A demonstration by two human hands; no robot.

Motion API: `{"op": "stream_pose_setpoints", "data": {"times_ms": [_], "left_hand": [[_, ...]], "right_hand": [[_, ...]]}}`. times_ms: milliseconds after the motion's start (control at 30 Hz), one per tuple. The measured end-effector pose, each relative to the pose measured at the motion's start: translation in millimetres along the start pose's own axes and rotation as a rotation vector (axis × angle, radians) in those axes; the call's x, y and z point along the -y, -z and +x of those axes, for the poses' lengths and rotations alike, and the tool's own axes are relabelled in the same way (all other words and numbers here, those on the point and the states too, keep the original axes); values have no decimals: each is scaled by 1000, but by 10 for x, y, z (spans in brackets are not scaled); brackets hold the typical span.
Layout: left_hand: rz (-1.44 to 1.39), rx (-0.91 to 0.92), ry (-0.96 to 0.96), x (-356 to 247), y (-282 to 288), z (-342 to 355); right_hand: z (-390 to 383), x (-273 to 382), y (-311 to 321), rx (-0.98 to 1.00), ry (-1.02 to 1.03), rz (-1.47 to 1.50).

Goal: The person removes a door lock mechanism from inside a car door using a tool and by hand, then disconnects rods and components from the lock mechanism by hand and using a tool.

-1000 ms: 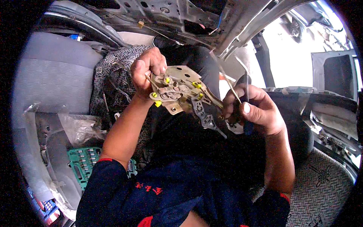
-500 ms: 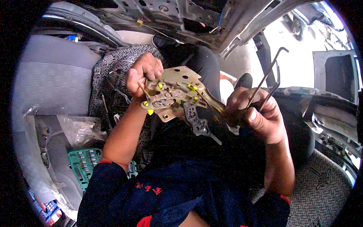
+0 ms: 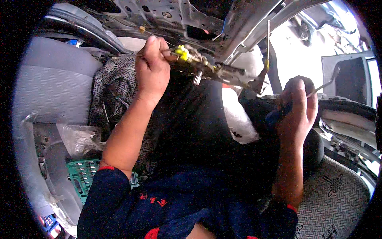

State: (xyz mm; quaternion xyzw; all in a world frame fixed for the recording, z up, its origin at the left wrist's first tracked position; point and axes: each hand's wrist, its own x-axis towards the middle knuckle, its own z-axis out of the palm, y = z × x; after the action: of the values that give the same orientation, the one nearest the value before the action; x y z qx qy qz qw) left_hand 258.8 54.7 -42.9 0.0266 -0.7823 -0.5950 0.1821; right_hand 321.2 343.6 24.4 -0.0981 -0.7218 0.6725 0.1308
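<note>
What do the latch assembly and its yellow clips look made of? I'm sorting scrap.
Latch assembly: seemingly stamped steel, dull tan plating, thin flat edge-on plate. Yellow clips: likely moulded plastic, bright uniform colour, matte. Left hand holds the assembly.

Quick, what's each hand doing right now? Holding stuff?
Left hand: closed, gripping the metal latch assembly with yellow clips.
Right hand: closed around a thin bent metal rod.
</note>
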Motion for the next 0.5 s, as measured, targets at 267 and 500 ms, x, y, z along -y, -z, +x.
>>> {"op": "stream_pose_setpoints", "data": {"times_ms": [267,500], "left_hand": [[92,-124,16,-193,-214,74],[210,-121,35,-219,-255,40]], "right_hand": [[50,230,-216,233,-184,-197],[33,77,-145,190,-323,9]]}}
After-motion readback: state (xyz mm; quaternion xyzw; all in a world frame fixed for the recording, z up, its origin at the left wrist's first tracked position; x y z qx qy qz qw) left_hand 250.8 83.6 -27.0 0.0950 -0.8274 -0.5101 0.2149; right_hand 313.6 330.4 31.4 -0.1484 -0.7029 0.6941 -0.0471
